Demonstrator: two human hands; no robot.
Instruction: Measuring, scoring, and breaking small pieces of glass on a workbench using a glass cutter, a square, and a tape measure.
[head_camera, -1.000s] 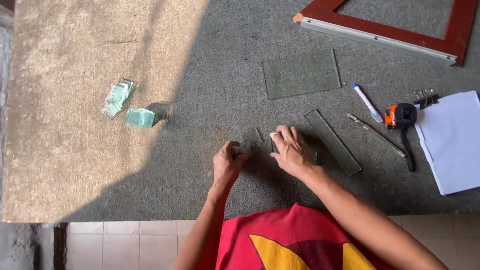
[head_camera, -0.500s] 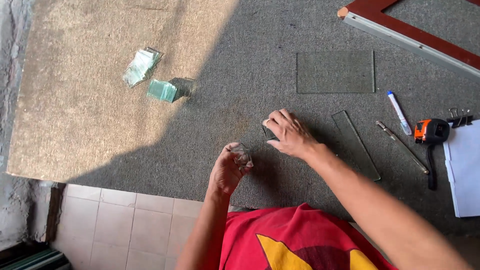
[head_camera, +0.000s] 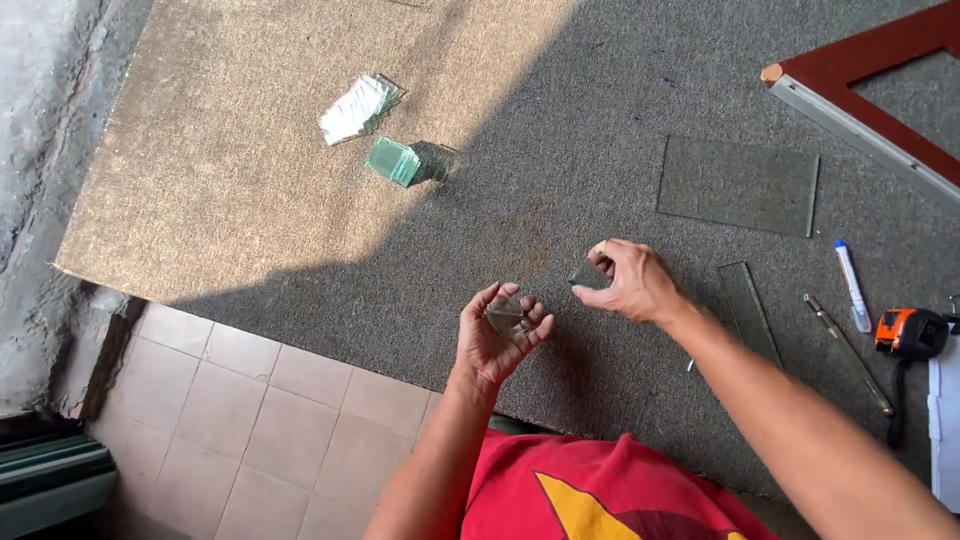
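Nearest the camera, the left hand (head_camera: 497, 335) is turned palm up with its fingers curled around a few small glass pieces (head_camera: 506, 315) resting in the palm. Just right of it and slightly farther, the right hand (head_camera: 630, 280) pinches one small glass square (head_camera: 583, 272) between thumb and fingertips, low over the grey carpet (head_camera: 560, 130) (whether the piece touches the carpet cannot be told). Nothing lies between the two hands.

To the right of the right forearm lies a narrow glass strip (head_camera: 748, 310), then a glass cutter (head_camera: 845, 335), a white marker pen (head_camera: 852, 285) and an orange tape measure (head_camera: 908, 332) near the right edge. Farther off, a larger rectangular glass pane (head_camera: 738, 186) lies flat, and beyond it sits the corner of a red wooden frame (head_camera: 860, 90) with a metal edge.

Far left, in the sunlit part of the carpet, a stack of glass squares (head_camera: 392, 160) stands beside a second, fanned-out stack (head_camera: 358, 106). Tiled floor (head_camera: 260, 400) shows near left.
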